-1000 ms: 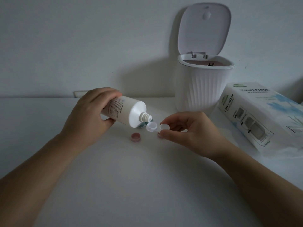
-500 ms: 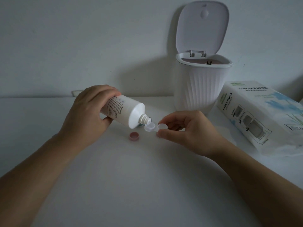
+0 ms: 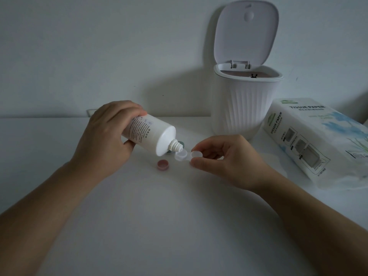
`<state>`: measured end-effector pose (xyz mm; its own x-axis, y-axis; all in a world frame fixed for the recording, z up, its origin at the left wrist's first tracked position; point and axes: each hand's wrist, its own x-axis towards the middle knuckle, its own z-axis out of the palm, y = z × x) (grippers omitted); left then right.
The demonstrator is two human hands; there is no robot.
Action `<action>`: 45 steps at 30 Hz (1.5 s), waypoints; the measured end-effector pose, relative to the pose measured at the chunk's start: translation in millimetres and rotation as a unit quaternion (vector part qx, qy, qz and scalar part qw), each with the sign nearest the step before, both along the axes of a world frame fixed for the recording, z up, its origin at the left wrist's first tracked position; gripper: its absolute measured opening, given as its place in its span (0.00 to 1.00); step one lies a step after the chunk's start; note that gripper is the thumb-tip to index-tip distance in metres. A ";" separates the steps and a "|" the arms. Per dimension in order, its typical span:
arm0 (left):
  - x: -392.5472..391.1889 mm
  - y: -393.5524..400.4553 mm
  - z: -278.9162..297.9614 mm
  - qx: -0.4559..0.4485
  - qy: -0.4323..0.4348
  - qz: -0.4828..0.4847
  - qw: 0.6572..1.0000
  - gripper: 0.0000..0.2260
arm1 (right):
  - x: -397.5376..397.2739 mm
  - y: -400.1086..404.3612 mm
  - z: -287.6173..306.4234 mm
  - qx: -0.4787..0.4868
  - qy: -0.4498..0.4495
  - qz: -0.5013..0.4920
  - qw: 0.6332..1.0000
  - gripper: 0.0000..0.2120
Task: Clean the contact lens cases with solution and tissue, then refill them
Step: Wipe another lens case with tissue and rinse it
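Lowered, bottle (image 3: 148, 134) nozzle meets case (image 3: 184, 156), beside right hand (image 3: 225, 158) grip.

Dim, flat, bluish light; soft leftward shadows; wide-angle bending at edges.

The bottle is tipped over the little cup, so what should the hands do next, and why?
Probably squeeze gently. The left hand holds the bottle tilted, its nozzle just above the open well of the case that the right hand pinches steady. No drop is visible yet.
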<state>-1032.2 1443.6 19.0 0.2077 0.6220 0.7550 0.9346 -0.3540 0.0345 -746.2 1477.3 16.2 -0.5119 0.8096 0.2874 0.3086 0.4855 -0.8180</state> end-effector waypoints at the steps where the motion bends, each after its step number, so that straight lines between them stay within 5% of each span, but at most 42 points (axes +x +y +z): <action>1: 0.5 -0.4 0.4 -0.001 0.000 0.001 1.000 0.26 | 0.1 0.1 -0.1 0.000 0.000 0.002 1.000 0.05; 45: 4.8 -4.0 2.6 0.051 0.038 0.014 0.998 0.25 | -0.5 3.4 -4.2 0.011 0.001 0.018 1.000 0.06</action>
<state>-1027.4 1439.5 21.6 0.2498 0.5495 0.7973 0.9430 -0.3251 -0.0714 -746.7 1480.7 12.1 -0.5407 0.7835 0.3061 0.2892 0.5149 -0.8070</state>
